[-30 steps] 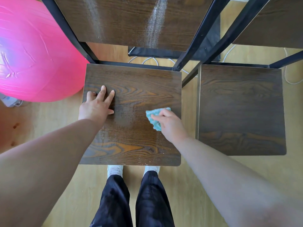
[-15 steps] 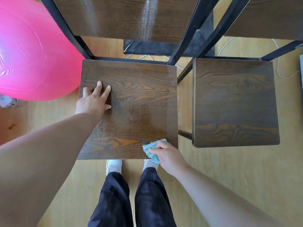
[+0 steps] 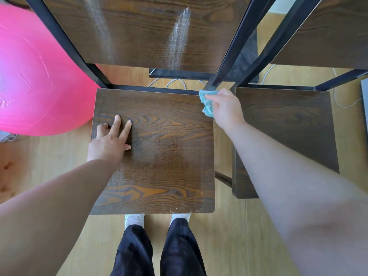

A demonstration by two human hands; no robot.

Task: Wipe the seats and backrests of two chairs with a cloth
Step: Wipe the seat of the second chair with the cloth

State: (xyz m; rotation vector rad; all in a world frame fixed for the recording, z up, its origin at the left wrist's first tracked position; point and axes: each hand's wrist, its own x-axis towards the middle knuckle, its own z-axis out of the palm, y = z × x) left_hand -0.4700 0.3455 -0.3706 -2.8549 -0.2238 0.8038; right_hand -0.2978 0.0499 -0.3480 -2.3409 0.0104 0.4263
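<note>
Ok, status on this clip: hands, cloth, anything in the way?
Left hand flat on left seat. Right hand holds cloth at seat's back right corner. Nothing in the way.

A home room, by the look of it: pale wood floor (image 3: 49, 166), a big pink exercise ball (image 3: 37, 76) left of 2 wood-and-metal chairs (image 3: 159, 156), white cables (image 3: 175, 82) trailing behind them.

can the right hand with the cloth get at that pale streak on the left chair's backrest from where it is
Probably yes. The right hand holds the cloth at the seat's far right corner, just below the backrest. Nothing lies between it and the streak; only the black frame post stands alongside.
</note>
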